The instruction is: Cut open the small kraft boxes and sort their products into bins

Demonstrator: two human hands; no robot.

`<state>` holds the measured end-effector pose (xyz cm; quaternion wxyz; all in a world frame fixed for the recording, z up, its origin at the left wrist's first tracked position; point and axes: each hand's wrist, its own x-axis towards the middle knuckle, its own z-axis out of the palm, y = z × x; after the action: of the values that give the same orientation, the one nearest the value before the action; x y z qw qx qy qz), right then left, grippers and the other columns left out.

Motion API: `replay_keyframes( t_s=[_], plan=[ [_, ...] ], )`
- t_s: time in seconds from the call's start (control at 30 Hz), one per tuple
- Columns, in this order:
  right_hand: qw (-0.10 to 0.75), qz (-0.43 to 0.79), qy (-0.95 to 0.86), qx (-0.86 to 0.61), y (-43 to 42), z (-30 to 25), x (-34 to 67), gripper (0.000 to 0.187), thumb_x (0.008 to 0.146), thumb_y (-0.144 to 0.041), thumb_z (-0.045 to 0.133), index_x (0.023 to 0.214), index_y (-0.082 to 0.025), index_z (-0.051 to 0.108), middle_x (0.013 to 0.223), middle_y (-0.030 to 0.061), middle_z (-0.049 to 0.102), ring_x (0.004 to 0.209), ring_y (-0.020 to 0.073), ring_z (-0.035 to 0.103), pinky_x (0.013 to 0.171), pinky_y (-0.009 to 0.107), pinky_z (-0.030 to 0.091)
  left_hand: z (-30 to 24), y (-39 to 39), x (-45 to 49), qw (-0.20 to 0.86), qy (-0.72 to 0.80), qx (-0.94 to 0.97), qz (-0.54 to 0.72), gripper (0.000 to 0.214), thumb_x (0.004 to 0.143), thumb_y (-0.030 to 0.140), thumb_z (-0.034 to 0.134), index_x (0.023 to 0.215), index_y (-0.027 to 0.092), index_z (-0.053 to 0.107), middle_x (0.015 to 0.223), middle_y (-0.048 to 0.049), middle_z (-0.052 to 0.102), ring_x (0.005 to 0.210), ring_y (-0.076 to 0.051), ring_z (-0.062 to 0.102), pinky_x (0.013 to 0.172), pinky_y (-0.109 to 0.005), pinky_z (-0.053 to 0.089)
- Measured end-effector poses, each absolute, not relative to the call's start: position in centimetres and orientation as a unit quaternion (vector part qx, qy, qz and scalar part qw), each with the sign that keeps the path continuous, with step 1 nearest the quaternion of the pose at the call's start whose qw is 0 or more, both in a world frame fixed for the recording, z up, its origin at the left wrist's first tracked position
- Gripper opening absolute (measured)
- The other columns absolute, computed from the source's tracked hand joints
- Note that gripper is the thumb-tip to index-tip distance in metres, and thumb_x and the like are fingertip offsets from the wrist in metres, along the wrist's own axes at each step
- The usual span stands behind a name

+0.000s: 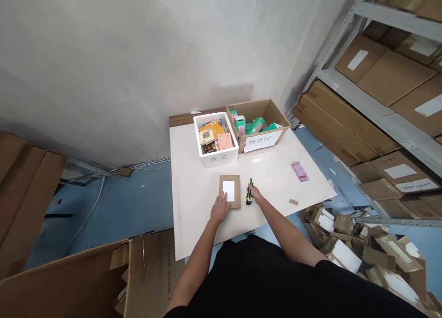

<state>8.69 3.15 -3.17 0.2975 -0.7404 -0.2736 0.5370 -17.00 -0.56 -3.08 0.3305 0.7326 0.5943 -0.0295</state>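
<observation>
A small flat brown cardboard parcel (230, 191) with a white label lies on the white table (269, 180) in front of me. My left hand (220, 209) rests flat on the parcel's near left corner, fingers spread. My right hand (254, 193) is closed around the near end of a black and yellow utility knife (249, 191), which lies on the table just right of the parcel.
At the table's back stand a white foam box (216, 158) of coloured packets and a brown carton (272, 110) with green packets. A pink item (299, 170) lies to the right. Opened parcels (362, 253) pile on the floor right, shelving (380, 111) beyond, flattened cartons (103, 276) left.
</observation>
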Motion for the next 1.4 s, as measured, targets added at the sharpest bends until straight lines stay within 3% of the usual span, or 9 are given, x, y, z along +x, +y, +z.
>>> replay_keyframes(
  t_s=[0.13,0.27,0.33,0.5,0.67,0.8,0.93,1.2,1.4],
  plan=[
    [0.310,0.582,-0.279,-0.698,2.2,-3.2,4.6,0.048,0.099,-0.068,0.050,0.090,-0.022,0.060,0.096,0.0103,0.075,0.087,0.0227,0.073,0.075,0.029,0.057,-4.4,-1.0,-18.5,0.359,0.593,0.720,-0.035,0.069,0.107,0.045,0.031,0.172,0.024,0.016,0.178,-0.0073,0.020,0.160,-0.028,0.031,0.119,-0.045,0.044],
    [0.317,0.620,-0.320,-0.642,2.4,-2.1,1.0,0.043,0.102,-0.061,0.051,0.103,-0.021,0.067,0.108,0.0105,0.077,0.104,0.0238,0.073,0.092,0.032,0.057,-5.2,-0.6,-22.7,0.364,0.697,0.616,0.044,0.067,0.106,0.030,0.028,0.172,0.019,0.019,0.168,-0.0091,0.045,0.151,-0.023,0.048,0.119,-0.038,0.046],
    [0.289,0.635,-0.363,-0.618,2.4,-1.6,-1.1,0.040,0.100,-0.059,0.059,0.105,-0.021,0.070,0.114,0.0095,0.077,0.115,0.0249,0.070,0.101,0.033,0.054,-5.1,0.1,-25.3,0.368,0.738,0.560,0.075,0.069,0.104,0.027,0.030,0.172,0.020,0.019,0.165,-0.0091,0.049,0.145,-0.023,0.055,0.116,-0.037,0.049],
    [0.272,0.658,-0.398,-0.579,2.3,-1.5,-6.0,0.040,0.099,-0.056,0.063,0.121,-0.024,0.071,0.131,0.0064,0.074,0.128,0.0256,0.065,0.111,0.037,0.048,-3.4,3.7,-30.3,0.359,0.679,0.629,0.124,0.090,0.093,0.026,0.054,0.172,0.028,0.014,0.179,-0.0060,0.016,0.143,-0.026,0.057,0.110,-0.035,0.054],
    [0.242,0.619,-0.437,-0.606,3.2,-1.0,-6.7,0.037,0.100,-0.053,0.062,0.120,-0.023,0.070,0.129,0.0063,0.075,0.123,0.0253,0.068,0.105,0.035,0.051,-1.7,8.2,-32.3,0.339,0.557,0.758,-0.023,0.120,0.070,0.037,0.083,0.171,0.031,0.019,0.180,-0.0063,0.001,0.149,-0.034,0.049,0.105,-0.036,0.054],
    [0.211,0.510,-0.488,-0.677,4.7,-0.1,-5.4,0.036,0.102,-0.055,0.058,0.100,-0.021,0.068,0.097,0.0059,0.079,0.096,0.0236,0.074,0.087,0.031,0.055,-2.1,8.5,-30.7,0.335,0.552,0.762,-0.048,0.124,0.067,0.054,0.085,0.170,0.032,0.019,0.180,-0.0081,0.003,0.151,-0.036,0.045,0.106,-0.039,0.052],
    [0.138,0.427,-0.524,-0.724,7.3,0.7,-5.1,0.039,0.106,-0.059,0.051,0.103,-0.023,0.064,0.079,0.0046,0.074,0.066,0.0213,0.071,0.068,0.030,0.052,-2.9,5.6,-25.5,0.305,0.585,0.751,-0.028,0.118,0.076,0.061,0.080,0.171,0.031,0.017,0.180,-0.0097,0.001,0.145,-0.040,0.048,0.105,-0.045,0.052],
    [0.035,0.352,-0.560,-0.749,12.1,0.1,-7.2,0.036,0.102,-0.057,0.060,0.113,-0.023,0.065,0.105,0.0147,0.078,0.108,0.0306,0.074,0.085,0.035,0.053,-2.9,3.6,-19.5,0.325,0.625,0.708,-0.055,0.117,0.080,0.062,0.076,0.172,0.031,0.010,0.180,-0.0077,-0.008,0.126,-0.037,0.061,0.091,-0.045,0.058],
    [-0.050,0.310,-0.593,-0.741,10.9,0.0,-6.9,0.029,0.098,-0.045,0.068,0.114,-0.022,0.069,0.110,0.0179,0.078,0.115,0.0349,0.072,0.091,0.042,0.055,-3.0,3.5,-20.1,0.308,0.636,0.706,-0.046,0.111,0.082,0.064,0.074,0.171,0.037,0.015,0.181,-0.0042,-0.006,0.127,-0.039,0.059,0.093,-0.049,0.057]
  ],
)
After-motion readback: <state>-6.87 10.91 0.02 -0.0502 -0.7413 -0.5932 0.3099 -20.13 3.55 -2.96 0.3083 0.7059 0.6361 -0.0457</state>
